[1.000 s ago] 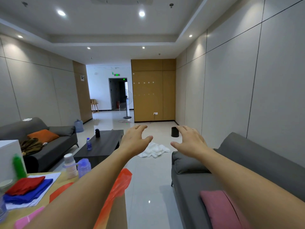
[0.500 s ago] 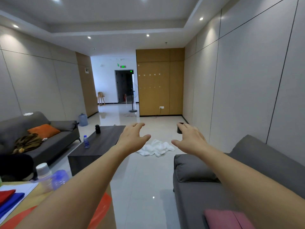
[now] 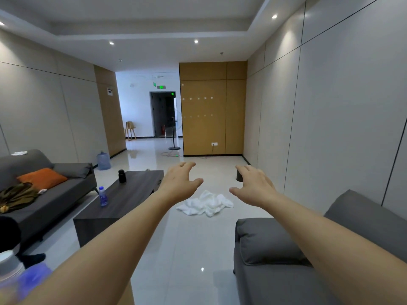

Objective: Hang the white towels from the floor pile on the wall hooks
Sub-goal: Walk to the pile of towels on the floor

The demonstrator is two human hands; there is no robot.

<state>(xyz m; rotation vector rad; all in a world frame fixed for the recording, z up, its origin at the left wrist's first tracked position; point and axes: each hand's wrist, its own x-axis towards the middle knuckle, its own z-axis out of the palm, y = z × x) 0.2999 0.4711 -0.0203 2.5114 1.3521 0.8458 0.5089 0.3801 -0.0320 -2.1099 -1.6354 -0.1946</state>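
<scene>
Both arms out ahead, left hand and right hand spread, fingers relaxed, holding nothing: reach posture, judged. White towels heaped on floor at 12 o'clock, well apart. Wall hooks on far wood panel, bare.

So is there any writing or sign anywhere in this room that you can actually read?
Nothing reads clearly.
Green exit sign above the far doorway: lit, too small to read.
Small green light at the doorway's top: no legible text.
Wall panel on the left wooden column: too blurred.
Bottle on the coffee table: label unreadable.
Black flask on the same table: no legible marking.
</scene>
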